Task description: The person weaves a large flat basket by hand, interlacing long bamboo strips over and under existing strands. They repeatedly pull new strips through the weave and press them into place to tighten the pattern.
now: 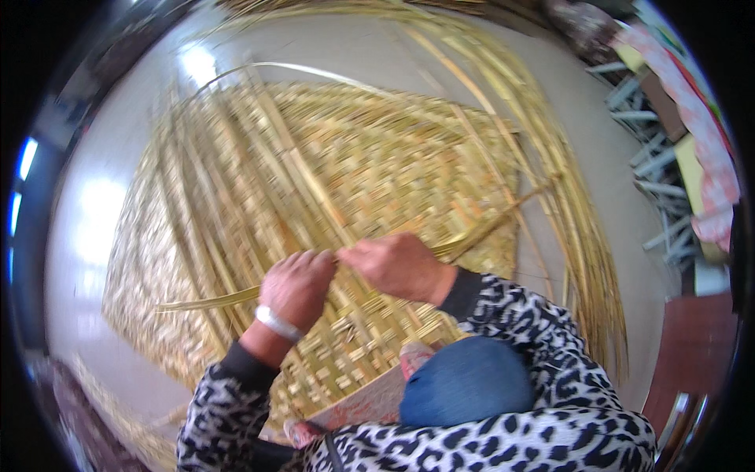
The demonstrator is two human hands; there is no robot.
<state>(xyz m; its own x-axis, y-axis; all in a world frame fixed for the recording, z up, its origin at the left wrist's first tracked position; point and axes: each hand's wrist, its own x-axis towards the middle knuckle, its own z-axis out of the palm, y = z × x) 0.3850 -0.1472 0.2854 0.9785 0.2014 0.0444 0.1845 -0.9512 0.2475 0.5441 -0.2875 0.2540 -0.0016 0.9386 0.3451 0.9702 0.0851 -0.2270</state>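
Mid-weave. Left hand (297,285) and right hand (397,263) meet at centre, both pinched shut on one straw strip (487,224) trailing toward two o'clock. Woven mat (236,197) spreads at twelve. Next, probably: thread the strip under crossing strands, kept taut.

Both hands meet over a woven straw mat (330,173): the left hand (297,285) and right hand (397,263) pinch one long straw strip (487,224), loose strips (566,181) arcing right of them.
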